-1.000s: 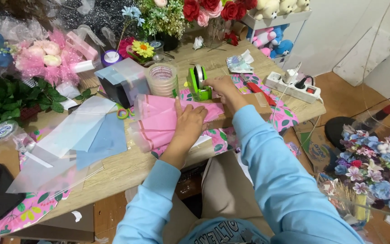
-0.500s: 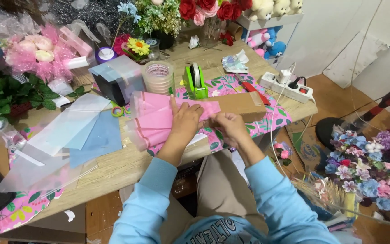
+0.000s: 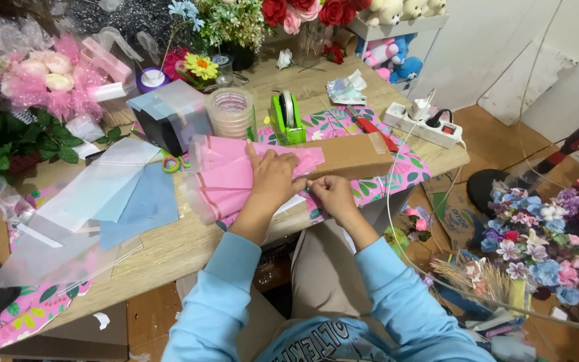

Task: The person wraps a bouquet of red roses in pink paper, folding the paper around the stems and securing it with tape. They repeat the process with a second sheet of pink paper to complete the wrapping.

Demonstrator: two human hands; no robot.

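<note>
Both hands on pink paper (image 3: 236,177) | left hand (image 3: 273,177) fingers flat | right hand (image 3: 326,191) fingers pinch edge

Tape dispenser (image 3: 287,119) and cardboard box (image 3: 350,155) crowd behind; table edge (image 3: 169,245) lies open

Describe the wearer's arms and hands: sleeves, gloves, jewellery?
Both arms wear long light-blue sleeves, loose and creased, ending at the wrists. The left hand and right hand are bare: no gloves, and no rings or watch that I can make out.
</note>
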